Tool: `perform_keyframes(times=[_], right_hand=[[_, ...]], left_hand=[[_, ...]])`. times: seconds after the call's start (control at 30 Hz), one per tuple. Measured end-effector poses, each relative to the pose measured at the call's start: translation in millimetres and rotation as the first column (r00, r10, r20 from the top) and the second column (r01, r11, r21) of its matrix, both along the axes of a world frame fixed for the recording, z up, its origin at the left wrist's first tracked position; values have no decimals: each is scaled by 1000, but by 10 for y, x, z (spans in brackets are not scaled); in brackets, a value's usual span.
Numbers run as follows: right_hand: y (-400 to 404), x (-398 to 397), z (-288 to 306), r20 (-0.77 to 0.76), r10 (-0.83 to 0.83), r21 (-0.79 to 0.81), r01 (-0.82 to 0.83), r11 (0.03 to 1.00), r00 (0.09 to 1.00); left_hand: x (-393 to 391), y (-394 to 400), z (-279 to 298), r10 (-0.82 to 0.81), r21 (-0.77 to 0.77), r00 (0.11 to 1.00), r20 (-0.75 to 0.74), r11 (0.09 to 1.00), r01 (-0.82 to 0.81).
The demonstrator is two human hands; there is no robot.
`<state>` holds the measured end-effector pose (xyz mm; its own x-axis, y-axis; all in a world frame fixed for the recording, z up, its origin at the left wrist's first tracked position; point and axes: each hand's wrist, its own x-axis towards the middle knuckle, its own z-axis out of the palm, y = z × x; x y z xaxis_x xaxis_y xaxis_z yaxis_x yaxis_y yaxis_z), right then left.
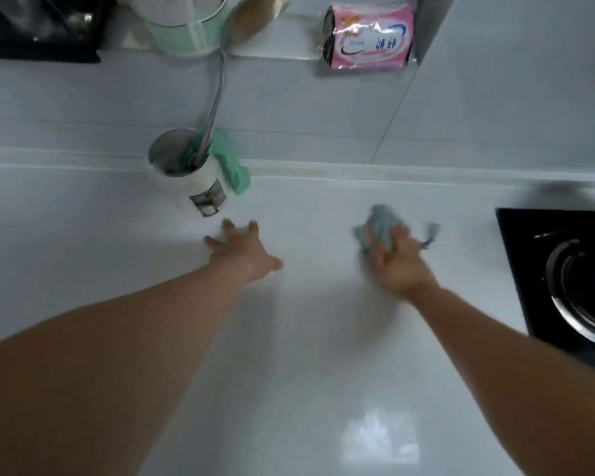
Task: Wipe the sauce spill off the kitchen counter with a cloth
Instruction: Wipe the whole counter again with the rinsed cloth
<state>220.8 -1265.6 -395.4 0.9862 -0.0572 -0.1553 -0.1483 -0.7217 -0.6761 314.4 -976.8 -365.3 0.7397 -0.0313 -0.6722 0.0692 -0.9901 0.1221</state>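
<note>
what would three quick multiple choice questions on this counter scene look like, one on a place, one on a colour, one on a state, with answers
1. Where is the stove burner?
A. at the right edge of the counter
B. behind the utensil holder
C. under the left hand

2. What colour is the packet on the ledge?
A. yellow
B. pink
C. brown

3. What is the left hand doing?
A. gripping a spoon
B. holding the cloth
C. lying spread with straight fingers, holding nothing

Answers: 1 A, the black hob sits at the far right. 2 B, its wrapper is pink and white. 3 C, its fingers are splayed and empty, while the right hand holds the cloth.
</note>
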Motion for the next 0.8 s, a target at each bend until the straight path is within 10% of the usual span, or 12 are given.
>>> perform_keyframes(times=[0.1, 0.2, 0.37, 0.47, 0.57, 0.7, 0.8], right_hand=[[484, 7, 4, -250, -347, -273, 278, 921, 904], [1614, -939, -125, -91, 110, -325, -134, 936, 990], [1864, -1836, 34, 63, 641, -98, -634, 767, 765], [927, -1059, 183, -101, 31, -82, -39, 996, 994], [527, -815, 47, -304, -311, -305, 218, 927, 900], [1703, -1821, -102, -169, 78, -399, -141, 906, 983], [2367, -2961, -16, -194, 468, -263, -505, 822, 862]], left_hand=[[-219, 233, 74, 118, -250, 984, 131, 965, -83], [-632, 477, 179, 30, -195, 981, 191, 981, 9], [-1229, 638, 312, -98, -3, 995, -16, 995, 98], [-1564, 717, 254, -142, 72, 978, -154, 985, 154], [-1820, 779, 136, -166, 89, 961, -222, 978, 189], [-1927, 816, 107, -147, 48, 969, -198, 986, 160], [-1926, 822, 98, -149, 32, 973, -175, 987, 157]])
